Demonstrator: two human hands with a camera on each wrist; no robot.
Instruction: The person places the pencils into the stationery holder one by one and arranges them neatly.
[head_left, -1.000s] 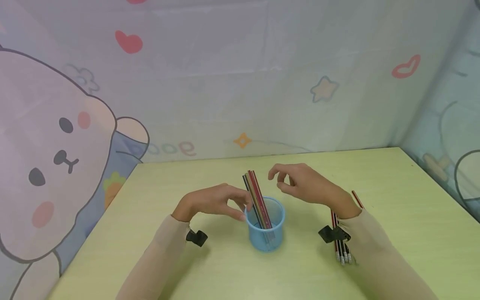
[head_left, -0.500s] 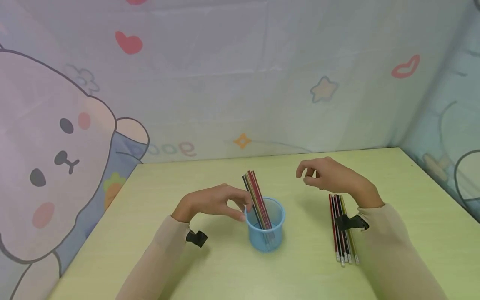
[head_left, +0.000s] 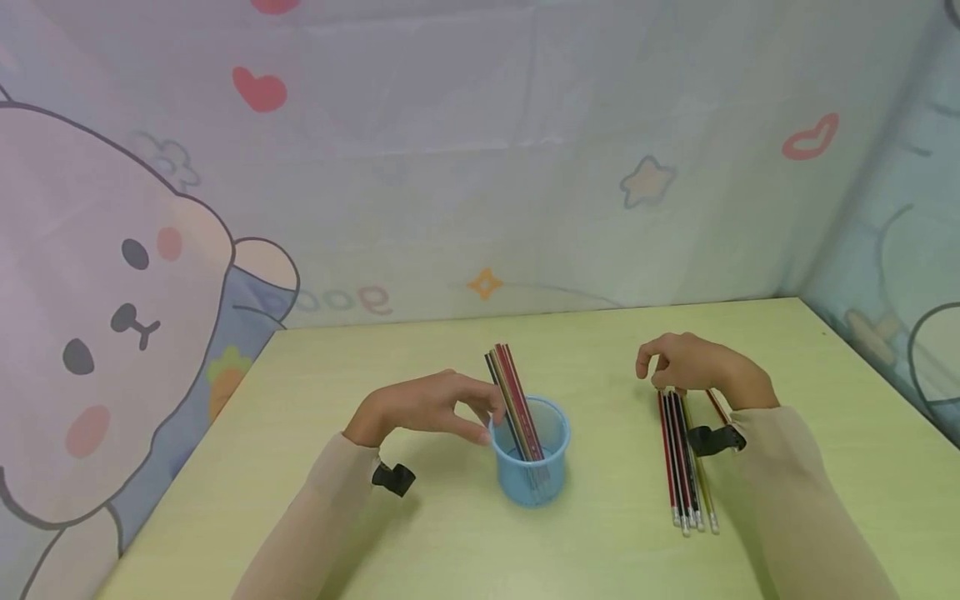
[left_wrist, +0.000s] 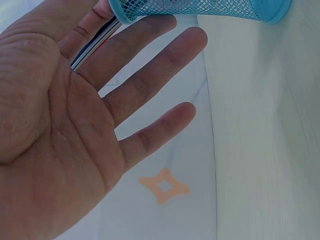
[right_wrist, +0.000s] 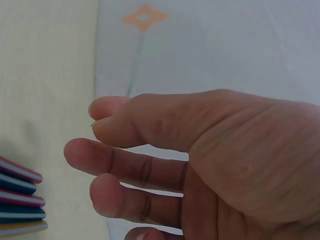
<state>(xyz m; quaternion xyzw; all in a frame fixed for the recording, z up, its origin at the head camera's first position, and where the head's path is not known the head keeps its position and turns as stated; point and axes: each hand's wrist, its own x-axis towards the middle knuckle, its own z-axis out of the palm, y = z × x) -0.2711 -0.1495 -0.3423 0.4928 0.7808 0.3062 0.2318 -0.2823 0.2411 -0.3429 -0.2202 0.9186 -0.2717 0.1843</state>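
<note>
In the head view my left hand (head_left: pixel 431 404) holds the left rim of a light blue mesh pencil cup (head_left: pixel 531 483) between thumb and index finger. Its other fingers stretch out below the cup in the left wrist view. Several dark, gold and red pencils (head_left: pixel 517 400) lean to the left inside the cup. Over the far ends of several pencils (head_left: pixel 678 467) lying on the table, my right hand (head_left: pixel 693 362) hovers with loosely bent fingers and nothing in them. The right wrist view shows these pencils' ends (right_wrist: pixel 22 200) apart from the fingertips.
A light yellow-green table (head_left: pixel 420 542) carries everything. Another red pencil (head_left: pixel 717 407) lies right of the row, partly hidden behind the right wrist. A printed cloth backdrop (head_left: pixel 450 167) stands along the table's back and sides.
My right hand has moved from beside the cup to the right, then down over the lying pencils. The left hand and the cup stay in place.
</note>
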